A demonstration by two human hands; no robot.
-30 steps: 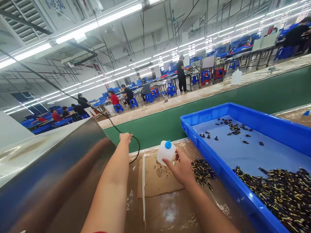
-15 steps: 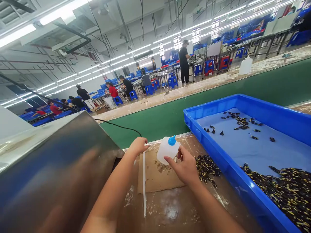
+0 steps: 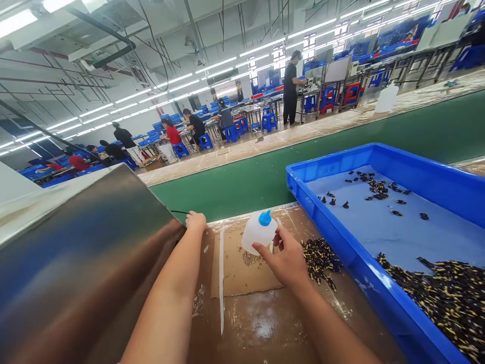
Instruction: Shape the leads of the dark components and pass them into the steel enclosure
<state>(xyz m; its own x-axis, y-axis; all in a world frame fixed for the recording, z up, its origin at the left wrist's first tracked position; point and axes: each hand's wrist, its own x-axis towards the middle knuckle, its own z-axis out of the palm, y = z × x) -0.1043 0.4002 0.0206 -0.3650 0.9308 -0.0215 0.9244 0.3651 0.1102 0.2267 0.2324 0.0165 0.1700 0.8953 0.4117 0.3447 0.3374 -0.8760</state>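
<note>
My right hand (image 3: 288, 259) is closed round a small white plastic bottle with a blue cap (image 3: 258, 231), which stands tilted on a cardboard sheet (image 3: 238, 275) on the brown worktable. My left hand (image 3: 196, 221) is stretched forward to the table's far edge, fingers curled shut, where a thin black cable (image 3: 178, 212) comes out from behind the steel housing and meets it. A heap of small black and yellow parts (image 3: 318, 257) lies just right of my right hand.
A big blue tray (image 3: 326, 222) at the right holds more of these parts (image 3: 447, 298). A slanted steel machine housing (image 3: 83, 253) fills the left. A green conveyor belt (image 3: 246, 187) runs behind the table. Other people work at benches far behind.
My left hand has drawn the cable in from over the belt, swung right, then back left to the housing's edge. My right hand stays on the bottle. The view has tipped down.
</note>
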